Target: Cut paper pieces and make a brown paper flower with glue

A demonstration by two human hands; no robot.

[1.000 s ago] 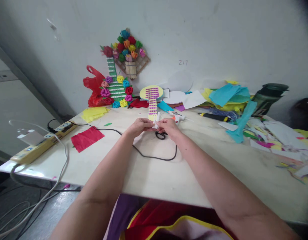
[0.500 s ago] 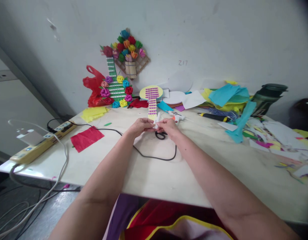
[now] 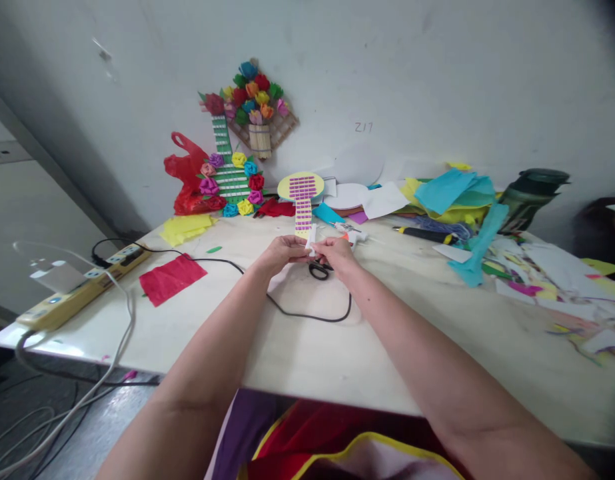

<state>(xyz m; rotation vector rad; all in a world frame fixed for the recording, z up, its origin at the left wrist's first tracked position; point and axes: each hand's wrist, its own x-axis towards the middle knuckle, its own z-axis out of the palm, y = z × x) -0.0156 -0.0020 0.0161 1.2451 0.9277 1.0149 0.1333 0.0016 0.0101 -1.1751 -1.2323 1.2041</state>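
Observation:
Between my two hands is a narrow strip of white paper [image 3: 312, 235], pinched at its lower part. The fingers of my left hand [image 3: 283, 253] close on its left side. From the other side my right hand [image 3: 336, 255] grips it with thumb and forefinger. Scissors with black handles [image 3: 318, 270] lie on the table just below the fingers. Behind the hands stands a yellow guitar-shaped cutout [image 3: 287, 189] with purple strips across it. A white glue gun [image 3: 357, 236] with an orange part lies partly hidden behind my right hand.
A yellow power strip [image 3: 62, 308] runs along the left edge, its cables trailing. Red crepe paper [image 3: 173, 279] lies nearby. At the back stands a green flower-covered guitar [image 3: 232, 183]. A box cutter [image 3: 424, 234], paper scraps [image 3: 562, 267] and a dark bottle [image 3: 530, 200] are right.
Both hands stay almost in place, still pinching the white strip, which has shifted slightly in the fingers. The whole view has moved a little.

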